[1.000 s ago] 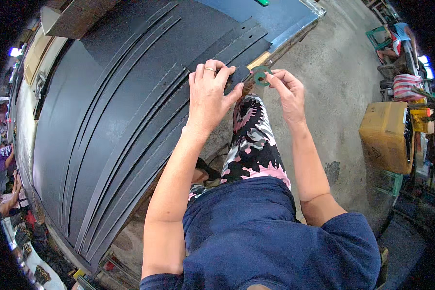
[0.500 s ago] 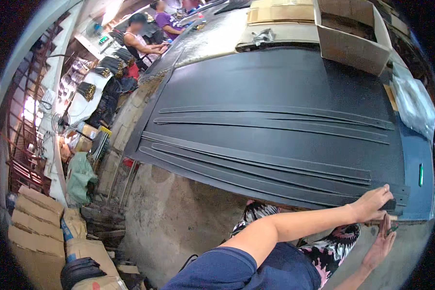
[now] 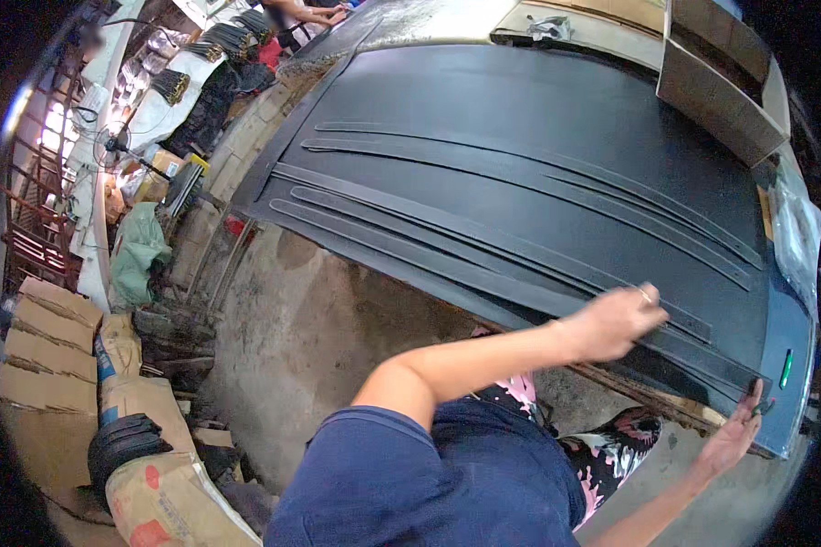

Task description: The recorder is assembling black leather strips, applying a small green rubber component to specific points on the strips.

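Note:
Long black straps with rounded ends and stitched edges lie in two groups on the black sheet (image 3: 483, 87) covering the table. My left hand (image 3: 616, 324) is closed and slightly blurred over the near straps (image 3: 483, 260). Its fingers are curled, and what they hold, if anything, is hidden. At the table's right front corner is my right hand (image 3: 732, 438), its fingertips by the strap ends. A small dark tool (image 3: 763, 407) with a bit of red sits in its fingers, its kind unclear. The far straps (image 3: 511, 164) lie beyond my left hand.
An open cardboard box (image 3: 716, 82) stands at the far right, near clear plastic bags (image 3: 795, 223). On the blue surface lies a green object (image 3: 785, 368). Stacked cardboard (image 3: 50, 365) and a brown sack (image 3: 169, 483) are at the lower left. Another person's arm (image 3: 315, 14) shows at the back.
My left hand has left the strap ends and moved left along the near straps. My right hand has risen to the table corner. The view has tilted downward.

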A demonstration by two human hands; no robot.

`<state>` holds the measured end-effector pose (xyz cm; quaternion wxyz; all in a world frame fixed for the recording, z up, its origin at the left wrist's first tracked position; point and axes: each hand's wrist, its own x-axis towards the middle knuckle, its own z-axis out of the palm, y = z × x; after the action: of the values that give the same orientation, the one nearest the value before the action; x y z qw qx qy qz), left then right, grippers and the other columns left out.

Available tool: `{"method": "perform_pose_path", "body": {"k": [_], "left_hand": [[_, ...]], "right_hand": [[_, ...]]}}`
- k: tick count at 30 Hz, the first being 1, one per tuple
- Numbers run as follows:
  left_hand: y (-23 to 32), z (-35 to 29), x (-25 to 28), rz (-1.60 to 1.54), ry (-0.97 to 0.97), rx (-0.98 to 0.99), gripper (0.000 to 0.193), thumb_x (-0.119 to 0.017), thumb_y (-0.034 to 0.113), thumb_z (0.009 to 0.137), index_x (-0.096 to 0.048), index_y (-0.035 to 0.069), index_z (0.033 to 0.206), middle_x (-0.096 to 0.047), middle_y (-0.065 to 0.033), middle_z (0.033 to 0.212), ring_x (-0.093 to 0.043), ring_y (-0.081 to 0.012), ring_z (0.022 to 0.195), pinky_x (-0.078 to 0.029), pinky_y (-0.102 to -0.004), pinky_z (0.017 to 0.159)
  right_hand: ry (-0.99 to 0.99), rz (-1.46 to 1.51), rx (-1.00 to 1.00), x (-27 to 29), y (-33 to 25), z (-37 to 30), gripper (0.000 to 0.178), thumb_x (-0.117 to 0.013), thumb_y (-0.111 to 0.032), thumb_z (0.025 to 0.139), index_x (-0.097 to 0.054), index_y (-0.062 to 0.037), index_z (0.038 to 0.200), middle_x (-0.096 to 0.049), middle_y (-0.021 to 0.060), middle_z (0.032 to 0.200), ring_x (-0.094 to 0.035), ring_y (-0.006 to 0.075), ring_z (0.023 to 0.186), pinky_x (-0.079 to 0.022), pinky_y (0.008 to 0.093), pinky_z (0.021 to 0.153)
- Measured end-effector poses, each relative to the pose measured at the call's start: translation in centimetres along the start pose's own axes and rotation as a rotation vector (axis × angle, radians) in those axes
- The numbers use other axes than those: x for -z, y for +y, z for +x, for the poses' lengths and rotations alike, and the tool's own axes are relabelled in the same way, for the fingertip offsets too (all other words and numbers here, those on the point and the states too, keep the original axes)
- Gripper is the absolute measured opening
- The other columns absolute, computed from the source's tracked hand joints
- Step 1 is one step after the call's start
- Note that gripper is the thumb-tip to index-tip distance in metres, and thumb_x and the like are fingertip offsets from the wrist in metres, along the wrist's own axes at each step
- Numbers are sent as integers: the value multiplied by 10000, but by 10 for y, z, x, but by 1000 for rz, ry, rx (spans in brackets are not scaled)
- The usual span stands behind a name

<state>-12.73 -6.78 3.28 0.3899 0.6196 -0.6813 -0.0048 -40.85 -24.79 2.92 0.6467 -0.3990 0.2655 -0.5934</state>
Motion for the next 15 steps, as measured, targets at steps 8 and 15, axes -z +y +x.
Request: {"method": "perform_pose_path", "body": {"k": [8, 15], "left_hand": [[-67, -138, 204, 652, 108, 391, 512, -472, -139, 674, -675, 46, 1106, -668, -212, 1028, -627, -372, 1011, -504, -434, 905], [-57, -167, 380, 904, 131, 497, 537, -444, -207, 572, -685, 6, 1002, -644, -147, 973, -616, -295, 1008, -466, -366, 915]], "right_hand": [[100, -178, 13, 80, -35, 62, 515, -298, -273, 1053, -379, 116, 1382, -383, 190, 1494, -274, 269, 1429, -127, 419, 1211], [101, -117, 28, 33, -37, 96, 423, -412, -207, 1015, -503, 104, 1286, -518, 231, 1370, -463, 300, 1307, -294, 431, 1139]]}}
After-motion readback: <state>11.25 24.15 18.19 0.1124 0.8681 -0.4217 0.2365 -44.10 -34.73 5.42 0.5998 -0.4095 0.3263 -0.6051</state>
